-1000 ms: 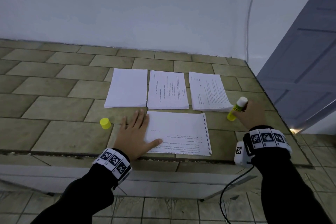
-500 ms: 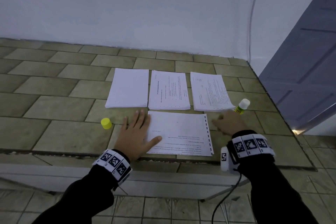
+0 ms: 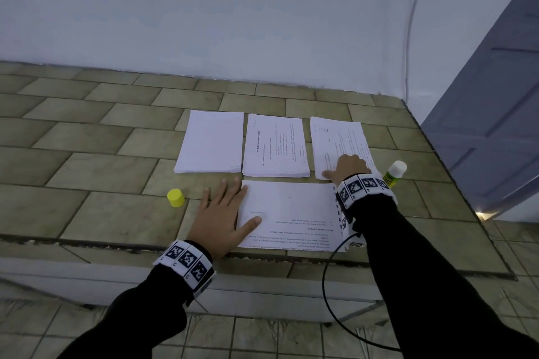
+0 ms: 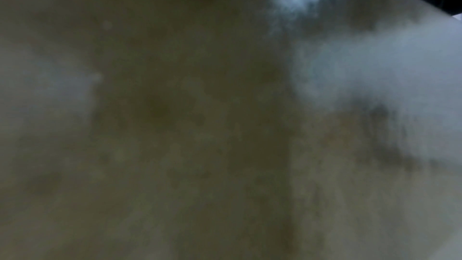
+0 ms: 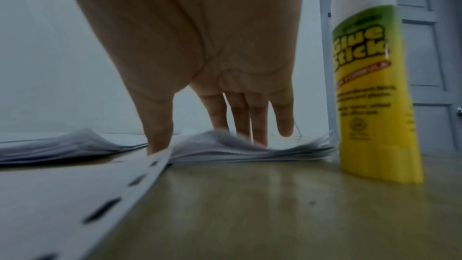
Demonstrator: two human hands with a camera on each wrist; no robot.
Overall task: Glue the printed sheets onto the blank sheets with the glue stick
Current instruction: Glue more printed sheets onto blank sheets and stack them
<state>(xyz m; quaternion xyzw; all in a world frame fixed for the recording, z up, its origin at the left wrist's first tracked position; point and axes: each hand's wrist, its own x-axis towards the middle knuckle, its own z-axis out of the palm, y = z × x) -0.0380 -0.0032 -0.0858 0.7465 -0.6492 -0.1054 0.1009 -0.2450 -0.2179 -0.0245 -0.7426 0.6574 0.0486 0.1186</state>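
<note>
Tiled counter (image 3: 87, 160) below a pale wall carries 3 paper stacks in a row: blank stack (image 3: 211, 146) at 11 o'clock, middle printed stack (image 3: 275, 148) at 12, right printed stack (image 3: 335, 140) at 1. Nearest lies a single printed sheet (image 3: 291, 213), its left edge under the flat, spread left hand (image 3: 217, 218); that wrist view is dark blur. Right hand (image 3: 348, 167) presses loosely bent fingers (image 5: 237, 114) on the right stack, gripping nothing. Uncapped glue stick (image 3: 393, 173) stands upright at 2, partly hidden by the wristband; yellow cap (image 3: 176, 197) at 9.
</note>
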